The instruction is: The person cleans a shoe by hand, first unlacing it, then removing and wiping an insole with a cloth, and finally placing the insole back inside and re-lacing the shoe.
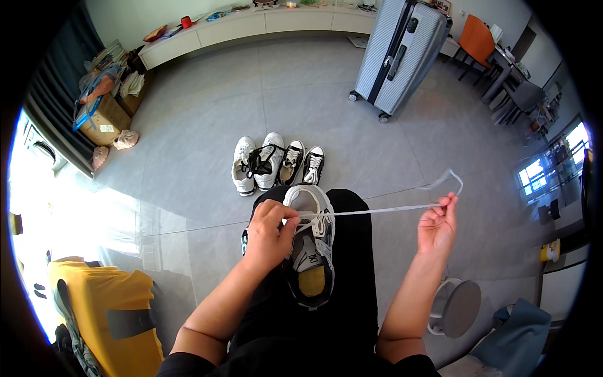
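Observation:
A grey and white sneaker (324, 229) rests on my lap, its toe pointing away and its yellowish insole showing at the near end. From its eyelets a white shoelace (383, 210) runs taut to the right. My right hand (438, 227) pinches that lace between thumb and fingers, out past my right knee, and the loose end loops up above the fingertips. Over the left side of the sneaker, my left hand (270, 234) is closed, its fingertips pinching the lace by the eyelets. The hand hides part of the sneaker's left side.
On the grey tiled floor ahead stand a pair of white sneakers (243, 164) with black laces and a pair of black-and-white canvas shoes (314, 164). A silver suitcase (402, 60) is beyond. A yellow-draped seat (103, 301) is at left, a round stool (461, 308) at right.

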Motion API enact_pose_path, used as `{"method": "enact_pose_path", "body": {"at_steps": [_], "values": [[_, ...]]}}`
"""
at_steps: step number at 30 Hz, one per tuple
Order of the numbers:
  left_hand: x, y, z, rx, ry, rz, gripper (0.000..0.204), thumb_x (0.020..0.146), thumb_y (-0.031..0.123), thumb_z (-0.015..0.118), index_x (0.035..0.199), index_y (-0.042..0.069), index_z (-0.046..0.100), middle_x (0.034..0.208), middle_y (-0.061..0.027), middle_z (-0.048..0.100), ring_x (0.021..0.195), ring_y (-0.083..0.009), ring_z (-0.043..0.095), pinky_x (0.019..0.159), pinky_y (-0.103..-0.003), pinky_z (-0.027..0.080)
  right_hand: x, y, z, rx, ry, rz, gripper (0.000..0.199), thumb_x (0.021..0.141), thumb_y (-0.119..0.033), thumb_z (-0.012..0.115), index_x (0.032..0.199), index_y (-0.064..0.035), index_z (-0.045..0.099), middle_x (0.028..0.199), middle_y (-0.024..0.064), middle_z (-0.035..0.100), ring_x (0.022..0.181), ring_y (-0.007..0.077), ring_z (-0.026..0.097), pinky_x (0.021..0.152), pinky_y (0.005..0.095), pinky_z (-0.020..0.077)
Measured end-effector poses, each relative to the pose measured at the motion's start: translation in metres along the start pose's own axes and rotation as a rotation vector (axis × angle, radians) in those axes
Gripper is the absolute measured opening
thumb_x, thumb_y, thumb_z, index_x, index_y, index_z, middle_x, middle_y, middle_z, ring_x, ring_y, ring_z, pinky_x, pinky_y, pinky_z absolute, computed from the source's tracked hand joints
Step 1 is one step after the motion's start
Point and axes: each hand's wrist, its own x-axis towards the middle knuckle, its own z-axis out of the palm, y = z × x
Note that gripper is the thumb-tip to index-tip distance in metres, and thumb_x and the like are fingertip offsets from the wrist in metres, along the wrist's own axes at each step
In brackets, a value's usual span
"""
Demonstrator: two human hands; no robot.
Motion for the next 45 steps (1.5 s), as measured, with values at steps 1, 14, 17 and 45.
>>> {"method": "enact_pose_path", "body": {"at_steps": [1, 14, 17, 45], "values": [[-0.001, -0.002, 0.0, -0.041, 0.011, -0.052, 0.009, 0.076, 0.001, 0.067, 0.083, 0.002, 0.062, 0.081, -0.0099, 0.058, 0.077, -0.0277, 0.058, 0.07, -0.036, 0.047, 0.001, -0.004, -0.002, -0.002, 0.013, -0.02, 0.016, 0.097, -0.024, 0.055, 0.1, -0.0092, 0.06, 0.08, -0.0004, 0.062, 0.061, 0.0052, 0.053, 0.052, 0.0181, 0.0469], [0.002, -0.001, -0.002, -0.093, 0.03, -0.269, 0.013, 0.08, 0.007, 0.068, 0.09, 0.001, 0.064, 0.086, -0.0093, 0.064, 0.081, -0.023, 0.061, 0.072, -0.032, 0.048, -0.026, 0.03, 0.023, -0.113, -0.008, 0.082, 0.016, 0.096, -0.023, 0.056, 0.1, -0.0081, 0.061, 0.081, 0.0026, 0.064, 0.063, 0.0076, 0.057, 0.052, 0.0195, 0.0508], [0.009, 0.024, -0.005, -0.022, 0.135, 0.006, 0.016, 0.077, 0.005, 0.071, 0.092, 0.001, 0.066, 0.088, -0.0103, 0.065, 0.084, -0.023, 0.062, 0.075, -0.031, 0.048, -0.042, 0.048, 0.037, -0.151, -0.054, 0.146, 0.016, 0.096, -0.022, 0.056, 0.101, -0.0074, 0.062, 0.081, 0.005, 0.066, 0.063, 0.0095, 0.058, 0.051, 0.0214, 0.0513], [0.006, 0.055, 0.02, -0.224, -0.027, -0.03, 0.02, 0.078, 0.002, 0.07, 0.097, -0.001, 0.069, 0.069, -0.0142, 0.063, 0.06, -0.0262, 0.062, 0.056, -0.03, 0.049, -0.089, 0.095, 0.075, -1.356, -0.573, -0.717, 0.007, 0.079, -0.001, 0.072, 0.086, -0.0013, 0.068, 0.076, 0.0049, 0.061, 0.056, 0.01, 0.053, 0.049, 0.0229, 0.0418]]}}
